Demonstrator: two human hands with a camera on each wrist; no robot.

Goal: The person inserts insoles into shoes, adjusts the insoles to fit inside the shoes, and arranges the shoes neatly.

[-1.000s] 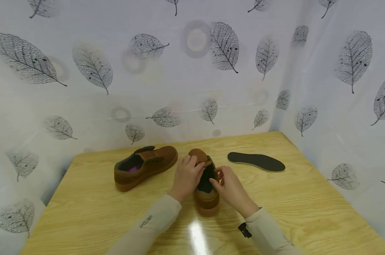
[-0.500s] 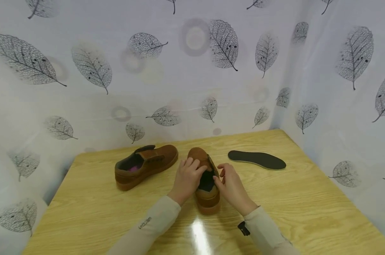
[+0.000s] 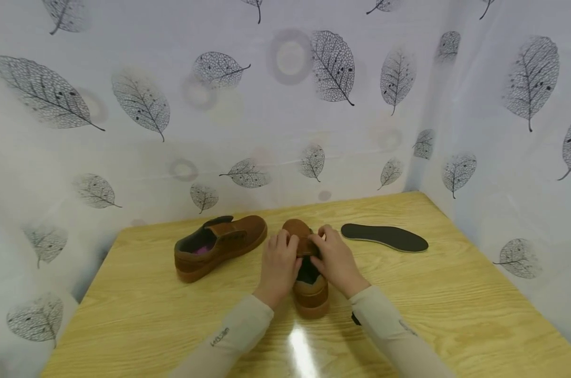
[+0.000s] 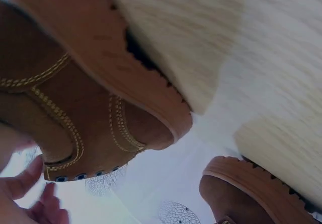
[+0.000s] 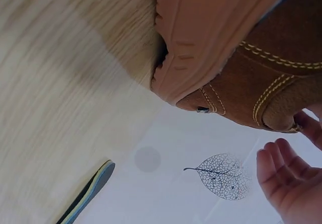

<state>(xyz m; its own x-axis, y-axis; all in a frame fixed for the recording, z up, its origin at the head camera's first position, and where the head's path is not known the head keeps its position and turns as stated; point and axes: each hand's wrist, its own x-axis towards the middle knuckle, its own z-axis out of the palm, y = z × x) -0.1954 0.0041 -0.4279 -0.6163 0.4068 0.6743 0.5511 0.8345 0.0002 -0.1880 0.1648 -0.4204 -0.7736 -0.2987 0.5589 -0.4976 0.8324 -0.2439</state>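
A brown suede shoe (image 3: 312,299) stands on the table with its toe pointing away and its dark opening towards me. My left hand (image 3: 279,268) grips it at the left of the tongue (image 3: 306,247); in the left wrist view its fingertips (image 4: 35,171) lie at the edge with the eyelets. On the other side, my right hand (image 3: 334,260) holds the tongue's right part with curled fingers. In the right wrist view the right thumb (image 5: 309,128) meets the upper's edge, near yellow double stitching, with the fingers below it.
The matching brown shoe (image 3: 221,247) stands to the left, a purple patch showing inside. A black insole (image 3: 384,237) lies flat at the right on the wooden table (image 3: 436,310). A white leaf-print curtain (image 3: 266,121) hangs behind and beside the table.
My right hand has moved forward and left from the shoe's right side to the tongue, which now spans between both hands. The left hand stays at the shoe. Insole and other shoe stay put.
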